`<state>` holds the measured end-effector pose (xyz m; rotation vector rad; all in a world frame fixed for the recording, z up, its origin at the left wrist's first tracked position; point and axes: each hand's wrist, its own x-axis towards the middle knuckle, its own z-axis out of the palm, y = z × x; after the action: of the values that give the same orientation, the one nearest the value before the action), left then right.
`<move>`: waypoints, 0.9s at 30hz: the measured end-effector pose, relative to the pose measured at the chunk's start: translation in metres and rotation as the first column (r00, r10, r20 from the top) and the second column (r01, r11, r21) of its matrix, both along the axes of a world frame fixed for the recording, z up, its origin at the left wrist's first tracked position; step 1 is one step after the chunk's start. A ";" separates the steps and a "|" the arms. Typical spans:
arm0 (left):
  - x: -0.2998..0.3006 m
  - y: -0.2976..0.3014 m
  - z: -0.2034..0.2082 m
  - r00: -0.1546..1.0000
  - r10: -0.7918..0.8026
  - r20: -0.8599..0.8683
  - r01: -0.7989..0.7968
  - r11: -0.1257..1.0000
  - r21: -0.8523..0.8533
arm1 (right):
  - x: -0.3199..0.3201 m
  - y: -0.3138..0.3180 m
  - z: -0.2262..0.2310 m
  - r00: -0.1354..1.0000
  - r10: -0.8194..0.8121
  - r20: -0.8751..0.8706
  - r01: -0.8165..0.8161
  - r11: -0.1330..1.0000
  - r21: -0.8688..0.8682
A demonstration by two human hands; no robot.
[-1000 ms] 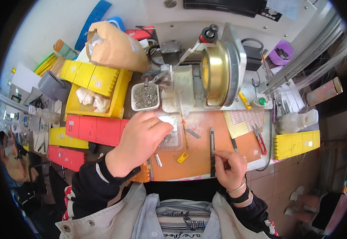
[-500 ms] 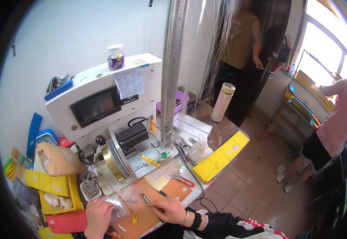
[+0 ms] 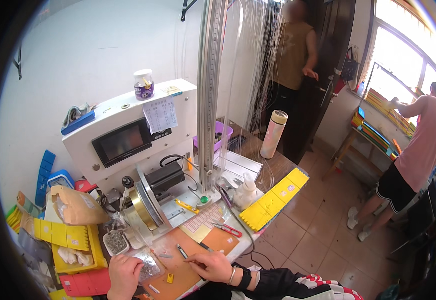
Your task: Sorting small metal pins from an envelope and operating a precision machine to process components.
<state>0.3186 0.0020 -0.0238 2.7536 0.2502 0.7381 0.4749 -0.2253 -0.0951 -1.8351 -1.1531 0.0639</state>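
My left hand [image 3: 124,276] is closed, fingertips pinched beside a clear plastic bag or tray [image 3: 150,266] of small metal bits; anything between them is too small to make out. My right hand [image 3: 212,265] is closed, its fingertips at the lower end of a slim, grey, pen-like tool [image 3: 182,251]. Both hands are over an orange-brown work mat [image 3: 185,282]. Between them lie a small yellow piece [image 3: 170,278] and a small white piece [image 3: 154,289]. A dark, thin tool [image 3: 206,246] lies just beyond my right hand.
Behind the mat stands a white machine [image 3: 128,117] with a brass-coloured wheel [image 3: 145,206]. Red-handled snips [image 3: 228,229], a yellow cutter [image 3: 187,206], a white bottle [image 3: 246,190] and a flask [image 3: 273,134] stand or lie around. Two people [image 3: 294,57] [image 3: 420,135] stand at the right.
The view has tilted up slightly, so most things sit a little lower. Both hands keep nearly the same place and pose. The person by the door has shifted an arm.
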 end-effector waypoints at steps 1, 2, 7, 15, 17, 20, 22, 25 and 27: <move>-0.003 -0.001 0.002 1.000 0.011 -0.002 -0.010 1.000 0.008 | -0.001 0.001 0.000 1.000 0.009 -0.002 -0.009 1.000 0.003; -0.006 -0.001 0.004 1.000 0.019 -0.004 -0.019 1.000 0.011 | -0.002 0.002 0.001 1.000 0.020 -0.002 -0.020 1.000 -0.007; -0.005 -0.002 0.004 1.000 0.025 0.011 -0.025 0.999 0.019 | -0.001 0.001 0.001 1.000 0.021 0.003 -0.021 1.000 -0.021; -0.002 0.003 0.009 0.997 0.007 0.076 -0.009 1.000 0.022 | 0.006 -0.004 0.047 0.992 0.029 -0.122 -0.030 1.000 -0.005; 0.002 0.003 0.010 0.998 -0.013 0.069 0.011 1.000 0.027 | 0.006 -0.002 0.057 0.987 0.063 -0.151 -0.063 0.998 0.005; -0.012 -0.008 0.026 0.998 0.001 0.066 -0.005 0.998 0.065 | -0.008 0.018 0.077 0.933 0.232 -0.274 -0.237 0.971 0.016; -0.032 -0.019 0.037 0.990 -0.034 0.139 0.036 0.999 -0.011 | -0.021 0.031 0.078 0.854 0.369 -0.367 -0.392 0.920 0.014; -0.016 -0.024 0.044 0.975 -0.184 0.122 0.179 0.983 0.052 | -0.028 0.040 0.063 0.783 0.400 -0.477 -0.424 0.904 0.061; -0.019 -0.029 0.048 0.962 -0.240 0.130 0.236 0.971 0.043 | -0.034 0.036 0.062 0.705 0.367 -0.608 -0.444 0.896 0.025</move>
<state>0.2992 -0.0270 0.0240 2.6795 -0.1188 0.8598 0.4410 -0.1889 -0.0334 -1.4490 -1.0722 0.9359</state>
